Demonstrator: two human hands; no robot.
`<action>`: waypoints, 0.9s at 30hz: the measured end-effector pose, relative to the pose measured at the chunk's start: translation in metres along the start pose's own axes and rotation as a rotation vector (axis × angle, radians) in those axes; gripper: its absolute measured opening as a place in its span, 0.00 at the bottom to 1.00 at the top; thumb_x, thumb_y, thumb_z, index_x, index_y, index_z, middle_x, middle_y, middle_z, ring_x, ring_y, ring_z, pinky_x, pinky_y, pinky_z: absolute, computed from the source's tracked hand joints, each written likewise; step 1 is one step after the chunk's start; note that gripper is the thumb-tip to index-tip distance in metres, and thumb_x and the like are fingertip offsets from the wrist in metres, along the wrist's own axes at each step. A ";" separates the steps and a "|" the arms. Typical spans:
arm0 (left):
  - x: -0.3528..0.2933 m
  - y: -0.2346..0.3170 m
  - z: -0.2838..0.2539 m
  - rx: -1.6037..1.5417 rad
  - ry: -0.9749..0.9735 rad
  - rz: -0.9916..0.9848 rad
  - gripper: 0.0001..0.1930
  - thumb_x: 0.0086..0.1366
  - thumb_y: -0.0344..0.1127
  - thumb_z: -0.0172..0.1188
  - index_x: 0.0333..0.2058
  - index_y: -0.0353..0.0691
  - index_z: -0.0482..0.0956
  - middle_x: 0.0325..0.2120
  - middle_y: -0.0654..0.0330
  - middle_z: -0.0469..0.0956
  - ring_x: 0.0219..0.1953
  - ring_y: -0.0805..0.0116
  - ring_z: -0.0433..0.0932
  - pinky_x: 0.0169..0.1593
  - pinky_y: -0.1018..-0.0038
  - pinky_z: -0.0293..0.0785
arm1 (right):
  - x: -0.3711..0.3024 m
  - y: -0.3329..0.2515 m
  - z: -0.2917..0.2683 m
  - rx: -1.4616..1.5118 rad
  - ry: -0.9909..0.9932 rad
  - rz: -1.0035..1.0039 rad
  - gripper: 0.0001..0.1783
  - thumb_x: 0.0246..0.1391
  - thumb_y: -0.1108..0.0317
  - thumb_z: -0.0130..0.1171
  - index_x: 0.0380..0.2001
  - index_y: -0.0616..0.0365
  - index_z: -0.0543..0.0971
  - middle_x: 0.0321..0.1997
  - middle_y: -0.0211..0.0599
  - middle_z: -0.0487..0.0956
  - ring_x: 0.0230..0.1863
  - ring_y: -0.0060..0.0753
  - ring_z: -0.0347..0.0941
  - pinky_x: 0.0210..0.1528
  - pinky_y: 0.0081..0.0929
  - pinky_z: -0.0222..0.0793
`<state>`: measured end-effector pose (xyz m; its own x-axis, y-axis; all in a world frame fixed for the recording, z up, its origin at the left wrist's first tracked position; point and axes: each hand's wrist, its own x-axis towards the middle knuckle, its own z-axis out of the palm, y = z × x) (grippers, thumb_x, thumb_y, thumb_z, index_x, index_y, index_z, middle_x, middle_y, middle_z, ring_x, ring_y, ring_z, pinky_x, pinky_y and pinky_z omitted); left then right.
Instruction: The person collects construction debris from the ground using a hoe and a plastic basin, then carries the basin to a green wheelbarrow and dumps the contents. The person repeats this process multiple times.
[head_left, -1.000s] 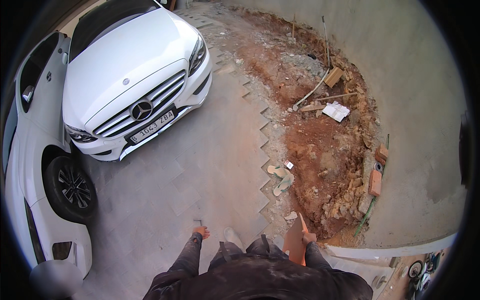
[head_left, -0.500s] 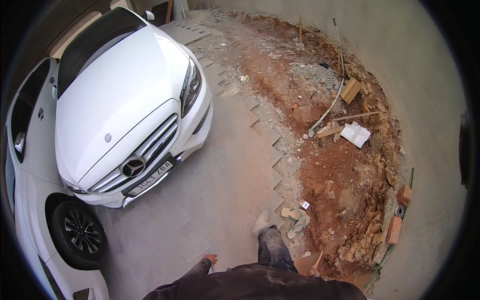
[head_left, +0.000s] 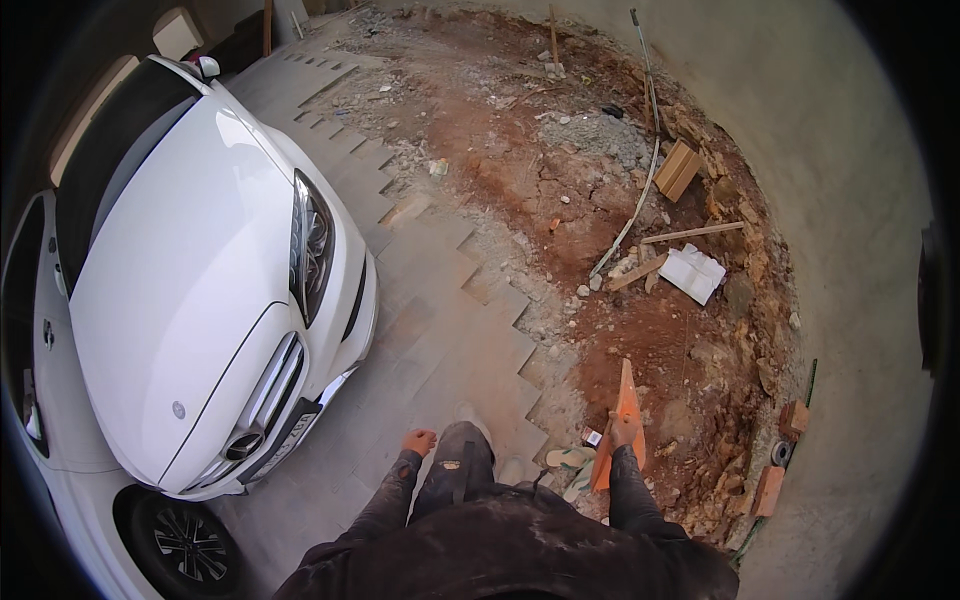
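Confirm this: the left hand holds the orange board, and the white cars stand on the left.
Wrong side: the right hand holds the orange board, as the head view shows. The white cars do stand on the left.

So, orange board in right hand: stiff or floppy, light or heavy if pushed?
Orange board is probably stiff: it shows no sag. Likely fairly light, since the right hand alone holds it. May pivot if bumped at an end, being gripped near mid-length.
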<state>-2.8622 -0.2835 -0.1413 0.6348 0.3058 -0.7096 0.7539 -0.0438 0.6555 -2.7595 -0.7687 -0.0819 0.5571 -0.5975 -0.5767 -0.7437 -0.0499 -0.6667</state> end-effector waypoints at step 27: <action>0.440 0.689 0.067 -0.401 -0.491 -0.081 0.26 0.54 0.24 0.51 0.54 0.30 0.61 0.47 0.48 0.71 0.49 0.52 0.72 0.49 0.61 0.74 | 0.222 -0.619 0.296 1.128 -0.444 0.410 0.19 0.60 0.56 0.48 0.37 0.65 0.64 0.16 0.23 0.58 0.14 0.17 0.56 0.17 0.17 0.55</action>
<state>-2.0523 -0.2433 -0.0198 0.6541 -0.1821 -0.7342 0.7409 0.3496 0.5734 -2.0662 -0.6338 0.0630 0.5997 -0.0798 -0.7962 -0.2871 0.9073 -0.3072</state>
